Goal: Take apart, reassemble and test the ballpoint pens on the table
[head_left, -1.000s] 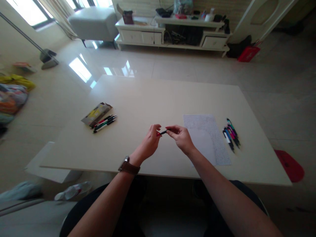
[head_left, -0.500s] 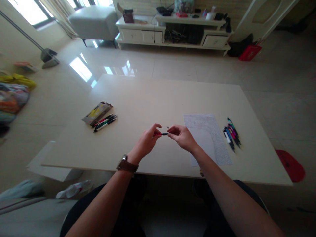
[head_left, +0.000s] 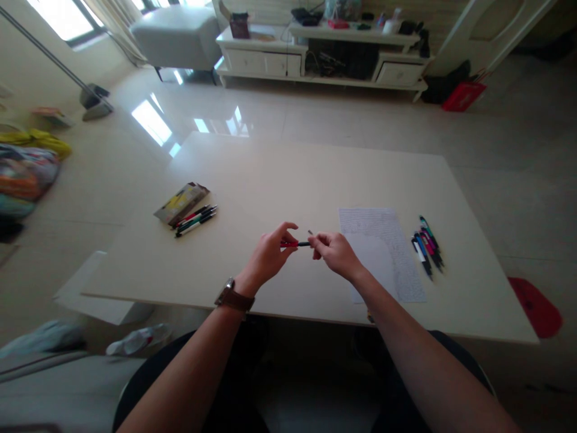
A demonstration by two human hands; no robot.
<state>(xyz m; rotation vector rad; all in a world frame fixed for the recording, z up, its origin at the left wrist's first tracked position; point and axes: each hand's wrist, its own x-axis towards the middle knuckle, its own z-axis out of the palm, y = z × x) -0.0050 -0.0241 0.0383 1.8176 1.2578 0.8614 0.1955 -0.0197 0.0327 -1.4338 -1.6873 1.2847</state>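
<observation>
Above the middle of the white table my left hand (head_left: 270, 252) pinches a red and black pen (head_left: 290, 244), which lies level with its dark end pointing right. My right hand (head_left: 332, 251) is closed at that dark end, thumb and fingers together. Whether it grips the pen tip or something small is too small to tell. A tiny dark piece (head_left: 310, 232) shows just above its fingertips. To the right is a sheet of paper (head_left: 369, 240) covered in writing, partly under my right forearm.
Several pens (head_left: 196, 221) lie beside a grey and yellow packet (head_left: 183, 203) on the table's left. More pens (head_left: 427, 248) lie right of the paper. The table's near edge (head_left: 288, 317) runs below my wrists. A red object (head_left: 535, 307) stands beyond the right edge.
My right fingers have closed more and shifted slightly right along the pen's dark end. The whole view has moved a little, with the table contents shifted right.
</observation>
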